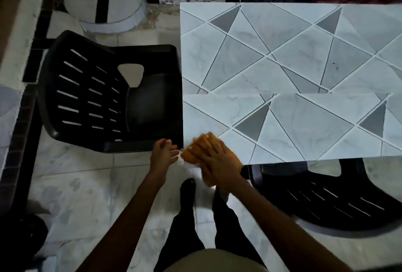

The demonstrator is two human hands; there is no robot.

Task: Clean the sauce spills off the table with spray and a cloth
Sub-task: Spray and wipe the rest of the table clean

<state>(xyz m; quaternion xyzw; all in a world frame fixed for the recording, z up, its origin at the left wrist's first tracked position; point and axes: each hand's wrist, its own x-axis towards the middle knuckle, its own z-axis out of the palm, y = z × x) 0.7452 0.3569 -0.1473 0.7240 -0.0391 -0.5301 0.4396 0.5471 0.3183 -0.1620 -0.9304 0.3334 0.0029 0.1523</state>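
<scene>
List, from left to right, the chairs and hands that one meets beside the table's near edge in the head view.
First the black chair → left hand → right hand, pressing the orange cloth → second black chair.

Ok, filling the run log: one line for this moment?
right hand flat on orange cloth | table near-left corner | left hand open beside edge

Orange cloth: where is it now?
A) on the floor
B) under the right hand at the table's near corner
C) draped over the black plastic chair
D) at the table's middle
B: the orange cloth lies under the right hand on the near left corner of the grey triangle-patterned table.
</scene>
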